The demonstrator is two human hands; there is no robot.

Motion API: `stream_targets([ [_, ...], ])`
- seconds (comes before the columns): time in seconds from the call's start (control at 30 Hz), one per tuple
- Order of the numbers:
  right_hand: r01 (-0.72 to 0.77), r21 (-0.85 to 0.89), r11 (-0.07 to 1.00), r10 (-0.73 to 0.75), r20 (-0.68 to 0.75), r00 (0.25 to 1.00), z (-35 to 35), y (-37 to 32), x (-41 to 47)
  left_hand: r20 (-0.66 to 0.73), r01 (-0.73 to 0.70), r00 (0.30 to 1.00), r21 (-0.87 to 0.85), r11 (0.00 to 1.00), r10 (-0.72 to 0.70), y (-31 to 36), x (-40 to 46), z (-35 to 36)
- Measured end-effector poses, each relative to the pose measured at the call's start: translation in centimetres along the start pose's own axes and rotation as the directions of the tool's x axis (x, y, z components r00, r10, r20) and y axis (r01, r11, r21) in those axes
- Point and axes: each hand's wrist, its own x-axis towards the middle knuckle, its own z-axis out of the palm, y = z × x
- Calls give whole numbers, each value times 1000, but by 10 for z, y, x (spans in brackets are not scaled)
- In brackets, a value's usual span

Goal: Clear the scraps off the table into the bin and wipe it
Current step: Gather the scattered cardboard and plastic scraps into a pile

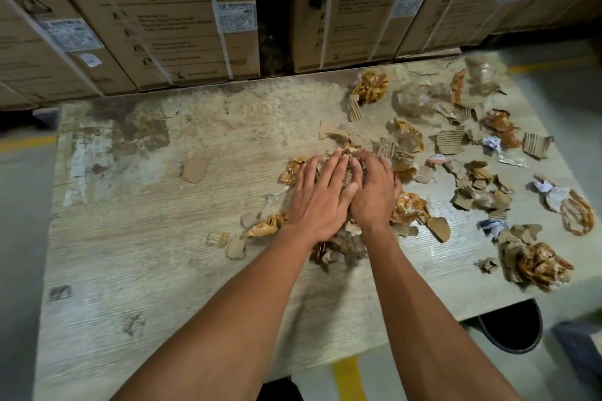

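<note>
Cardboard and crumpled brown-tape scraps (338, 247) lie heaped under both hands on the worn table (146, 238). Left hand (321, 195) and right hand (374, 192) press flat on the heap, side by side, fingers straight, gripping nothing. More scraps spread right of the hands. Strapped cartons (169, 16) stand beyond them. A dark bin (514, 325) shows below the table's near-right edge.

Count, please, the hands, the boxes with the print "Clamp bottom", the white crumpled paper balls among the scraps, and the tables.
Hands: 2, the left hand and the right hand
Boxes printed "Clamp bottom": 2
White paper balls: 3
Table: 1
Total: 8
</note>
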Motion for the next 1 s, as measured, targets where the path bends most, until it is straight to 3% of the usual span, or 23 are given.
stream_targets([
  [0.13, 16, 0, 1000, -16, -27, 1000, -3, -1, 3, 54, -49, 997, -211, 976, 62, -10, -7, -37],
  [0.23, 13, -54, 998, -15, -47, 999, -4, -6, 3, -139, -45, 990, -310, 950, 1, -28, -28, -65],
  [0.33, 16, -69, 998, -21, -75, 997, -9, -17, 2, -331, 244, 884, -276, 930, -331, -68, -51, -76],
  [0.43, 18, -54, 998, -22, -62, 998, -6, -16, 3, -356, 535, 721, -259, 804, -595, -120, -74, -73],
  [0.53, -9, -44, 999, 6, -51, 999, 3, -11, 2, -278, 576, 765, -108, 811, -580, -137, -86, -55],
  [0.7, 14, -52, 999, -20, -111, 994, 8, -11, -2, -218, 405, 881, -114, 907, -421, -82, -61, -29],
  [0.8, 40, -32, 999, -44, -133, 990, 7, -11, -4, -242, 340, 886, -240, 909, -395, -46, -40, -12],
  [0.9, 53, -37, 998, -58, -141, 988, 10, -7, -5, -251, 281, 869, -460, 842, -427, -13, -23, -12],
  [1.0, 54, -29, 998, -57, -140, 988, 12, -3, -5, -111, 288, 894, -599, 747, -433, 9, -13, -23],
])
